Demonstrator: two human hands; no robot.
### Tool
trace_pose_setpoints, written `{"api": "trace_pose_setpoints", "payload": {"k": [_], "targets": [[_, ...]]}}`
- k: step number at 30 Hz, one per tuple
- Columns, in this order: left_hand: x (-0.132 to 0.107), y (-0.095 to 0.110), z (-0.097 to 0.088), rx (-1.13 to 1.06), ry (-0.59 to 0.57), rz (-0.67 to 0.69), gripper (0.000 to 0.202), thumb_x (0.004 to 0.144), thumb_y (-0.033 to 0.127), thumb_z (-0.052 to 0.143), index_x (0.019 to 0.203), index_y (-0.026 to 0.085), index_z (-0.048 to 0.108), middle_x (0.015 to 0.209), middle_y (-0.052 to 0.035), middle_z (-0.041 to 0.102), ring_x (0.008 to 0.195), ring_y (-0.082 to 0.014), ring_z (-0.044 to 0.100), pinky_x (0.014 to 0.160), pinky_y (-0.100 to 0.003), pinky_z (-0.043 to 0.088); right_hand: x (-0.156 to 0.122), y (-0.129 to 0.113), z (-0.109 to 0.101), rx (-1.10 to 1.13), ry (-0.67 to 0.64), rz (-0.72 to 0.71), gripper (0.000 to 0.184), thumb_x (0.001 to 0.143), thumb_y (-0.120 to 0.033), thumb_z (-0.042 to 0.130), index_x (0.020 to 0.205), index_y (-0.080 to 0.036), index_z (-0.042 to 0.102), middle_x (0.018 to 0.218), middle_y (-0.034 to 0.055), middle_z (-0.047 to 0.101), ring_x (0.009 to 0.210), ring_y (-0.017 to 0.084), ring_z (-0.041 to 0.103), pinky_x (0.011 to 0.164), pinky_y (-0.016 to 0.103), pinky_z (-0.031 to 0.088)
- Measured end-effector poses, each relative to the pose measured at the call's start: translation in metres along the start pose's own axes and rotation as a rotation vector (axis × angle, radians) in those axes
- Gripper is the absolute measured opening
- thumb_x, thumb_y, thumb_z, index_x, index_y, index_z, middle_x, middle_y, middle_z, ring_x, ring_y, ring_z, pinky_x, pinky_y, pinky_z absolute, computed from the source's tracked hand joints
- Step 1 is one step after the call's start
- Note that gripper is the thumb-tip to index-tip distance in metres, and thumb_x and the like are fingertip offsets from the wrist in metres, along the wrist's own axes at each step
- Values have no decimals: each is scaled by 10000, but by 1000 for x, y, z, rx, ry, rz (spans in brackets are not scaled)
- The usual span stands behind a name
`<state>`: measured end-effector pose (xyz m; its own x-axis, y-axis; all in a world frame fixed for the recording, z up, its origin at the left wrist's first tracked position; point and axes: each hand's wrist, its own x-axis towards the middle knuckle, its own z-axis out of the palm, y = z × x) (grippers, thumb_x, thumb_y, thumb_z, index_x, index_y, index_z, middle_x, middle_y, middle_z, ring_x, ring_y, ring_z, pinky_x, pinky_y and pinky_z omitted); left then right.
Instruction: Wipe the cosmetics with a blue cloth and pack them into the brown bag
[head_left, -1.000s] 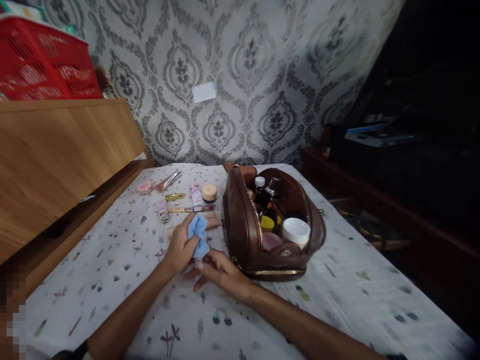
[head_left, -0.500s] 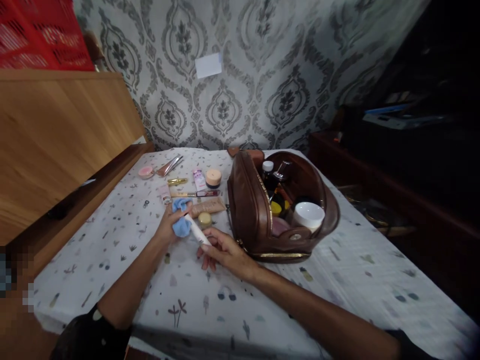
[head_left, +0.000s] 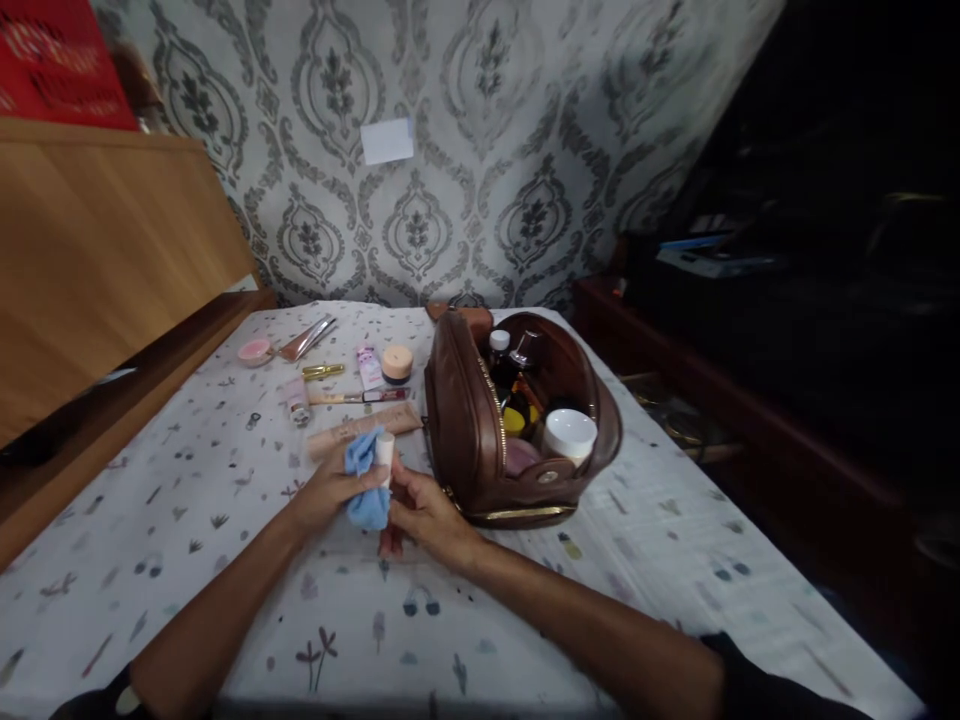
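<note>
In my left hand (head_left: 326, 492) is a bunched light blue cloth (head_left: 367, 508), pressed against the side of a slim white tube (head_left: 385, 452). My right hand (head_left: 431, 515) has its fingers closed at the tube's lower part, which cloth and fingers partly hide. The tube stands nearly upright, its flat end up. Just beyond the hands a beige squeeze tube (head_left: 401, 417) lies on the patterned white cloth (head_left: 247, 490). To the right of my right hand stands an open brown leather bag (head_left: 465, 440), holding a white jar (head_left: 570, 435) and several bottles.
Behind the hands lie a small clear-and-pink tube (head_left: 296, 403), a gold tube (head_left: 323, 371), a purple-and-white tube (head_left: 368, 367), a peach-lidded jar (head_left: 397, 364), a pink compact (head_left: 255, 352) and a shiny rose tube (head_left: 306, 340). A wooden panel (head_left: 112, 250) borders the left side.
The white tube has turned from slanting to nearly upright, and the blue cloth now wraps against its side. My hands have come closer together. The view has shifted right.
</note>
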<state>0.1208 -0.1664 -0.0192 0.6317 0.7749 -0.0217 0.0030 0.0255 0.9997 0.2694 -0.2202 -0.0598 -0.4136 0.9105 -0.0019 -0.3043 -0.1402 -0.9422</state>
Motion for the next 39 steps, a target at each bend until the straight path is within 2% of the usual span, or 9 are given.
{"api": "trace_pose_setpoints", "payload": {"k": [4, 8, 13, 16, 18, 25, 30, 33, 39], "targets": [[1, 2, -1, 26, 38, 52, 511, 782, 638, 650, 763, 128, 640, 663, -20, 557, 568, -114, 525, 513, -213, 442, 0, 1, 2, -40, 16, 22, 578, 694, -650, 725, 910, -151, 531, 586, -54, 580, 459, 77, 561, 466, 191, 457], [-1, 2, -1, -26, 114, 16, 549, 816, 693, 555, 762, 152, 633, 561, 2, 519, 483, -113, 474, 449, -221, 408, -6, -3, 3, -124, 28, 8, 605, 694, -733, 665, 856, -181, 478, 559, -56, 561, 440, 78, 530, 431, 184, 427], [-5, 1, -1, 95, 218, -71, 637, 711, 804, 568, 598, 177, 561, 483, -1, 512, 454, -127, 474, 437, -237, 404, -18, -12, 8, -279, 177, -224, 435, 848, -599, 604, 946, -202, 455, 738, -44, 539, 483, 46, 496, 425, 159, 387], [-9, -2, 1, 195, 281, -109, 651, 632, 833, 612, 597, 184, 561, 490, -5, 544, 457, -137, 485, 426, -245, 395, -19, -11, 9, -241, 232, -303, 449, 865, -565, 602, 1098, -216, 439, 829, -28, 525, 526, 53, 490, 430, 163, 413], [-10, -3, 3, 214, 285, -121, 654, 613, 842, 616, 625, 190, 565, 507, -8, 566, 471, -149, 504, 436, -254, 408, -18, -9, 9, -197, 242, -317, 467, 864, -570, 601, 1116, -215, 432, 811, -30, 521, 514, 54, 468, 421, 163, 411], [-8, -2, 6, 217, 237, -42, 606, 686, 787, 612, 682, 182, 580, 531, -4, 563, 503, -150, 514, 455, -246, 403, -16, -11, 11, -153, 278, -323, 401, 846, -550, 637, 987, -206, 487, 758, -36, 506, 539, 62, 469, 447, 166, 422], [-8, -2, 8, 152, 109, 34, 566, 768, 730, 588, 689, 170, 572, 552, 1, 547, 498, -124, 496, 465, -224, 400, -26, -30, 14, -225, 286, -350, 347, 885, -521, 610, 889, -192, 501, 680, -43, 507, 538, 64, 475, 502, 178, 425], [-10, 1, 11, 123, 42, 61, 566, 800, 719, 558, 671, 168, 564, 584, -13, 561, 518, -121, 507, 470, -216, 399, -39, -41, 13, -318, 319, -386, 274, 927, -455, 581, 931, -186, 528, 682, -30, 532, 563, 76, 511, 513, 182, 437], [-13, 7, 24, 104, -74, -2, 583, 777, 746, 549, 676, 173, 581, 538, -7, 533, 471, -125, 488, 437, -223, 364, -87, -61, 10, -420, 435, -426, 182, 946, -375, 577, 1002, -202, 567, 705, 3, 583, 589, 108, 593, 486, 195, 485]]}}
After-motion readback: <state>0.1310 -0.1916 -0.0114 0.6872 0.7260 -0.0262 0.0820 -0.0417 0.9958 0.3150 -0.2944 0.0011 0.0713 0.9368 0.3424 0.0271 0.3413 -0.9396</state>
